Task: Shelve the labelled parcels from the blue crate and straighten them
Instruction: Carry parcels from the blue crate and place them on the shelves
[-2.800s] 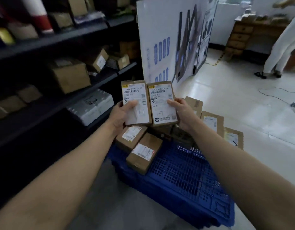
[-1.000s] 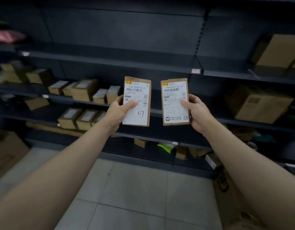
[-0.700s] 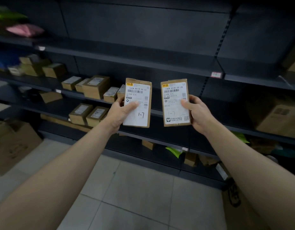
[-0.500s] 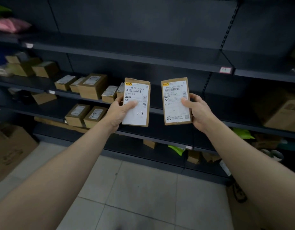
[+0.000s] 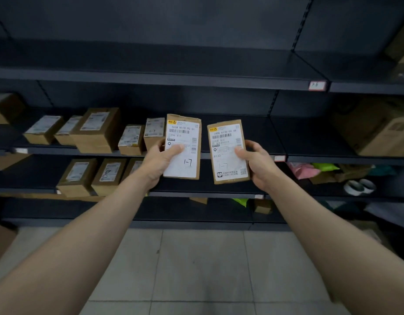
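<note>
The step in hand looks like the carry to the shelf: both parcels are up in front of the racking, neither set down yet.

At the left, a row of boxes (image 5: 95, 130) stands on the middle shelf (image 5: 255, 133), labels up; the last box (image 5: 153, 133) in it is marked "1-7". Just beside it, the left hand (image 5: 159, 162) grips the left parcel (image 5: 184, 146) by its lower left edge, thumb across the label and fingers behind. The right parcel (image 5: 228, 153) is held close by but apart, slightly tilted, and the right hand (image 5: 258, 164) clasps its right edge, thumb on the label and fingers curled round.

Both parcels are flat brown cardboard packets held upright in the air, each with a white label, a barcode and a handwritten "1-7".

The next move likely calls for setting them on the bare stretch of shelf right of the row, labels outward, then squaring them with the neighbours.
</note>
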A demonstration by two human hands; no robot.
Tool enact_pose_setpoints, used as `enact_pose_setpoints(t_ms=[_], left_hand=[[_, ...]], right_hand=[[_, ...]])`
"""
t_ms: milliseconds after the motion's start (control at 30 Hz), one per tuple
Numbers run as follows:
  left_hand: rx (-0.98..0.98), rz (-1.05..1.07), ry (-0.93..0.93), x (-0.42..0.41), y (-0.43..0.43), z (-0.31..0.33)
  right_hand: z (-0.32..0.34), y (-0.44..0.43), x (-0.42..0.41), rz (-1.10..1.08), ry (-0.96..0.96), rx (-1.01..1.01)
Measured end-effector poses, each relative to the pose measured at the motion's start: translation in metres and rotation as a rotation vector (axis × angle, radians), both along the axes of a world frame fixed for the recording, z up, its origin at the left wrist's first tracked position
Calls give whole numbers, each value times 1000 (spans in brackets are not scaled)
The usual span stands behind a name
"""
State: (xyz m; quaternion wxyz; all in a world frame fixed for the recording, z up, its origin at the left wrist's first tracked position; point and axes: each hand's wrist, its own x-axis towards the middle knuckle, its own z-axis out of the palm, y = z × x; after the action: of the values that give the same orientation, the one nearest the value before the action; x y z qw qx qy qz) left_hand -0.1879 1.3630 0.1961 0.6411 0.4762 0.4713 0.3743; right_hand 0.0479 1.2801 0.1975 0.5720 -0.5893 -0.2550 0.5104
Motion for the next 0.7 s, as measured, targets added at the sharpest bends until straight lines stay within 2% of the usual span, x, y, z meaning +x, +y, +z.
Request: enact_pose_setpoints(t_ms=[300,433,700], left_hand=[[0,1,53,31,52,-7],[18,72,81,39,77,-10],[12,81,119,51,109,-19]], right_hand=[[-9,60,37,1,-42,-34],[-14,96,52,67,-61,-60],[-24,144,68,162,-54,-71]])
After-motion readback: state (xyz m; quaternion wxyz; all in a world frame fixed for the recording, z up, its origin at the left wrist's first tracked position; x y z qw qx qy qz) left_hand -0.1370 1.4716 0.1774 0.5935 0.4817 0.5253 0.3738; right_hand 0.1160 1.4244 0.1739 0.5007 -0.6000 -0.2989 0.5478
